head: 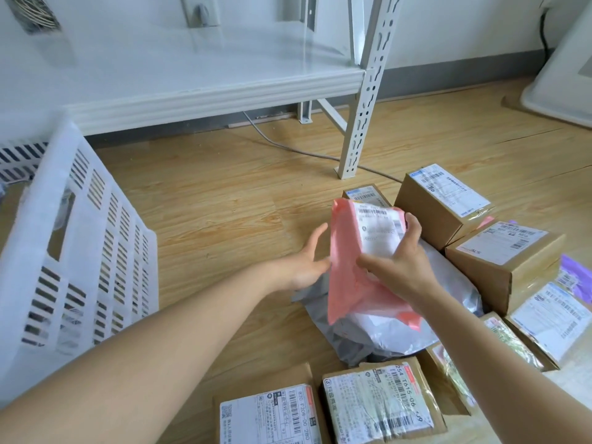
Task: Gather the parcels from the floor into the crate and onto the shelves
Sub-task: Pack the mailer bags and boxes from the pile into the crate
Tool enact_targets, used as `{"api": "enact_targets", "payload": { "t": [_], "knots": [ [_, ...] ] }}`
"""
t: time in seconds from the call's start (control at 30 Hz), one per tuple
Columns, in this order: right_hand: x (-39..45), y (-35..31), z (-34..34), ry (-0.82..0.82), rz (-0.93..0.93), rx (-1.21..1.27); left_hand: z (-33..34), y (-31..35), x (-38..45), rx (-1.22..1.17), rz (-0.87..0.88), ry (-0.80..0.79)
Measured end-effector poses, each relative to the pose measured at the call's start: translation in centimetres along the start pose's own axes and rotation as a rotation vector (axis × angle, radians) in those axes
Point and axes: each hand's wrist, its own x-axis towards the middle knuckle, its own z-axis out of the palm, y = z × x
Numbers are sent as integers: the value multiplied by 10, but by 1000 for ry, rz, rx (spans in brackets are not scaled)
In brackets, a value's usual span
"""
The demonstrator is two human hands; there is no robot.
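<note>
A pink mailer bag (346,267) with a white label is lifted off the pile of parcels. My right hand (397,261) is shut on its right edge, thumb over the label. My left hand (307,264) is open, fingers spread, touching the bag's left edge. Under it lie grey and white plastic bags (384,331). Cardboard boxes with labels surround them: one at the back (442,206), one to the right (503,254), two at the front (269,415) (378,405). A white slotted crate (80,238) stands at the left. The white shelf (205,72) is ahead.
The shelf's upright post (362,123) stands on the wooden floor just behind the parcels. A grey cable (288,145) runs along the floor under the shelf. A white appliance (560,78) sits at the far right. Bare floor (217,203) lies between crate and parcels.
</note>
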Motion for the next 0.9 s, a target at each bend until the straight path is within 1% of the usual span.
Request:
{"api": "enact_targets", "payload": {
  "t": [0.1, 0.17, 0.27, 0.37, 0.53, 0.73, 0.83, 0.9],
  "knots": [
    [-2, -30, 1, -51, -69, 242, -20, 12, -17, -330, 115, 79],
    [-6, -49, 2, -109, -94, 362, -38, 19, -29, -470, 207, 129],
    [-10, -74, 2, -164, -142, 566, -65, 24, -45, -547, 282, 227],
    [-15, -101, 4, -203, -177, 677, -93, 24, -63, -553, 357, 331],
    [-26, -148, 16, -272, -243, 734, -138, 17, -102, -537, 438, 404],
    [-52, -209, 40, -513, -294, 686, -191, -13, -162, -531, 487, 392],
    [-69, -238, 61, -618, -333, 611, -214, -41, -192, -510, 469, 397],
    [-82, -258, 78, -646, -348, 580, -228, -64, -212, -453, 439, 422]
  ]
}}
